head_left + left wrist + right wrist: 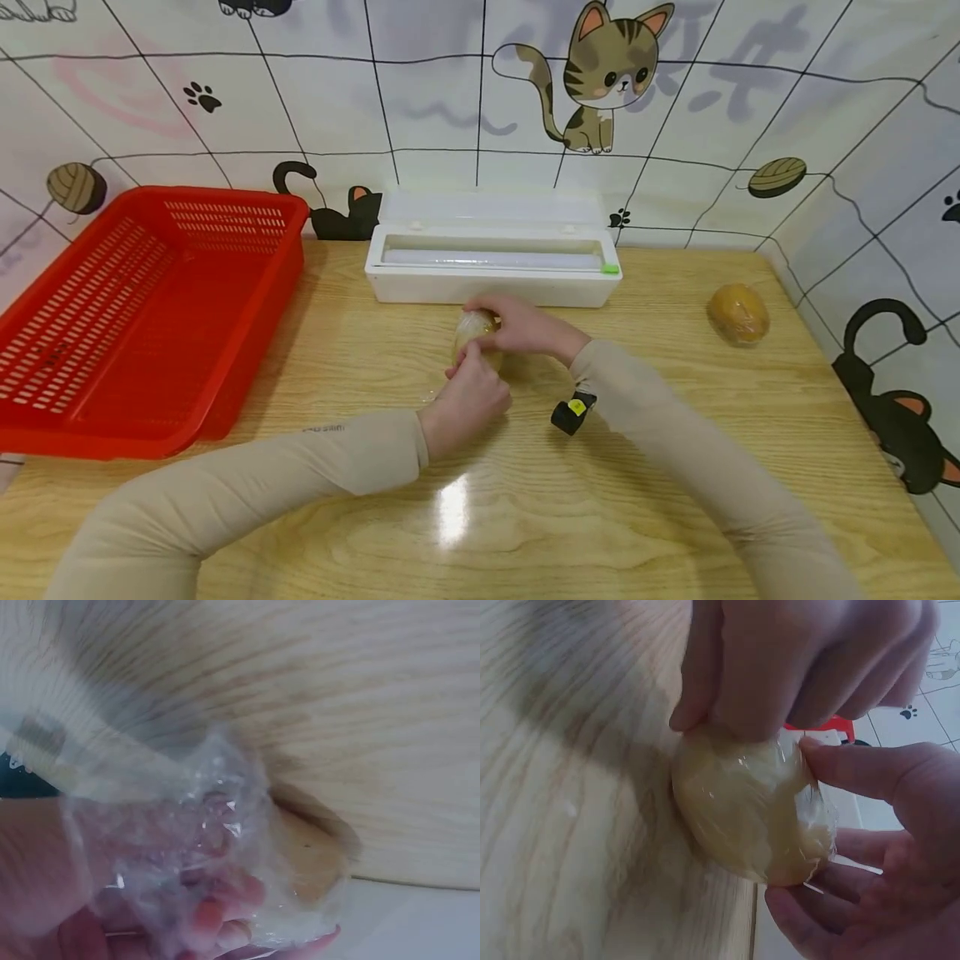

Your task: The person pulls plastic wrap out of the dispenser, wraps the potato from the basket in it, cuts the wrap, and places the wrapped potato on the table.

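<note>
Near the table's middle, just in front of the white box, my right hand (528, 327) holds a yellowish, roundish fruit-like item (474, 327) by its far side. Clear cling film covers this item (742, 802), shiny and creased in the right wrist view. My left hand (467, 404) is at its near side, fingers curled, pinching the film against it. In the left wrist view loose, crumpled cling film (214, 787) hangs in front of the fingers. The fingers partly hide the item, and its exact kind cannot be told.
Behind the hands stands a white cling film dispenser (491, 289), lid up, with a film roll (487, 259) inside and a green tab (610, 269). A red plastic basket (258, 333) is on the left. Another wrapped orange-yellow round item (738, 313) sits at the right.
</note>
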Demonstrator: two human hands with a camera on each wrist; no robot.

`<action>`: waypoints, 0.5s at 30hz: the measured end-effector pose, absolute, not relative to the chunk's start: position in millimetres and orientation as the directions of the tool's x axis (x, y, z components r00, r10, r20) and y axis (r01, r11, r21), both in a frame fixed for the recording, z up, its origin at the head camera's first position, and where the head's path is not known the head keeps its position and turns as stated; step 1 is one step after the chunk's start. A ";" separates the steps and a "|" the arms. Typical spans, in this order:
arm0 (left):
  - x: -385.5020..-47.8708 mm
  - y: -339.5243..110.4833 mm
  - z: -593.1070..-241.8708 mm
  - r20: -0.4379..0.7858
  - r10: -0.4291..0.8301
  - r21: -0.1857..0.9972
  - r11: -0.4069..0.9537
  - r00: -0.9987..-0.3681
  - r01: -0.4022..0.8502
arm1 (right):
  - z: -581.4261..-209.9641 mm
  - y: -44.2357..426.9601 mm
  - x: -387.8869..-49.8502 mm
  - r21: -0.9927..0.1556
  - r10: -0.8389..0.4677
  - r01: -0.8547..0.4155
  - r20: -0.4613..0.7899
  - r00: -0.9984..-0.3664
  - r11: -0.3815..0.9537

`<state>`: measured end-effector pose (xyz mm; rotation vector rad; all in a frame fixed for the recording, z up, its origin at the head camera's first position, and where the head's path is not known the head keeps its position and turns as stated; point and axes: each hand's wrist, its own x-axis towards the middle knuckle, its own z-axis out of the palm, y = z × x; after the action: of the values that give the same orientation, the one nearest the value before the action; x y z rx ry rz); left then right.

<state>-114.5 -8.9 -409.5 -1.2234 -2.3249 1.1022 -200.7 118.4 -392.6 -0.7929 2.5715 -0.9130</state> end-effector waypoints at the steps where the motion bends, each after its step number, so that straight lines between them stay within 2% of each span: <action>1: -114.4 -8.5 -409.0 -0.092 0.796 -0.749 0.341 -0.598 0.569 | -392.3 118.7 -201.3 -0.652 -0.589 -0.397 -0.096 -0.802 0.647; 9: -111.7 -5.1 -402.4 -0.123 0.770 -0.777 0.318 -0.626 0.544 | -389.7 121.6 -202.2 -0.654 -0.610 -0.422 -0.077 -0.789 0.628; 15: -113.2 -0.9 -397.8 -0.128 0.783 -0.742 0.332 -0.609 0.583 | -391.5 122.2 -203.0 -0.634 -0.639 -0.451 -0.092 -0.763 0.629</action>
<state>-113.2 -0.9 -397.8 -1.2332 -2.3457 1.1444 -203.0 122.2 -391.5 -0.8778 2.5451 -0.8663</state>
